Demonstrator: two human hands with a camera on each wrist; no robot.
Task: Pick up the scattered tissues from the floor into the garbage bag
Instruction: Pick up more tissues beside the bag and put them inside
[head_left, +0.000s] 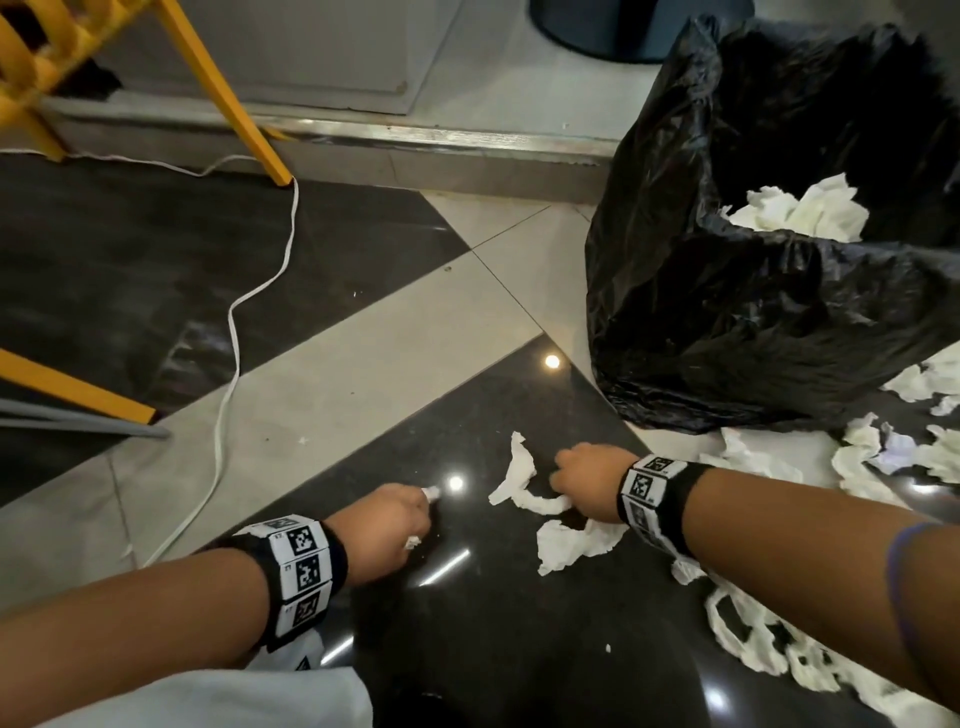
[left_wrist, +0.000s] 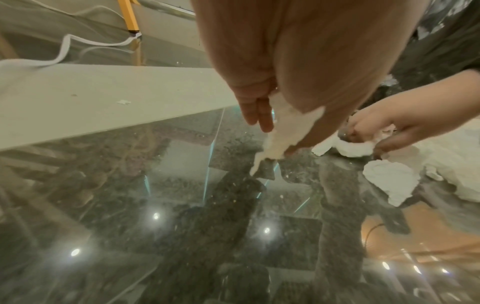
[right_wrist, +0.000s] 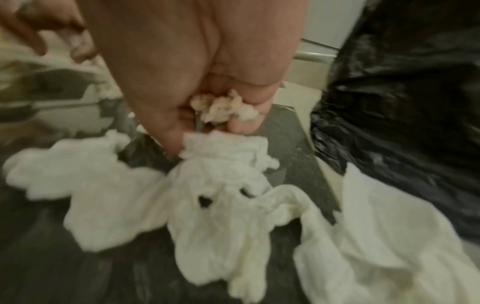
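Note:
My left hand (head_left: 400, 522) hovers low over the dark floor tile and pinches a small white tissue scrap (left_wrist: 283, 131) between thumb and fingers. To its right, my right hand (head_left: 582, 480) grips a torn white tissue (head_left: 519, 480) lying on the floor, with a crumpled wad (right_wrist: 223, 109) held in its palm. More torn tissues (head_left: 571, 543) lie just below that hand and further ones (head_left: 769, 639) under my right forearm. The black garbage bag (head_left: 753, 312) stands open at the upper right, with white tissues (head_left: 800, 213) inside it.
Several loose tissues (head_left: 893, 452) lie right of the bag's base. A white cable (head_left: 234, 332) snakes across the floor at left, beside yellow chair legs (head_left: 228, 98). A raised grey step (head_left: 415, 150) runs along the back.

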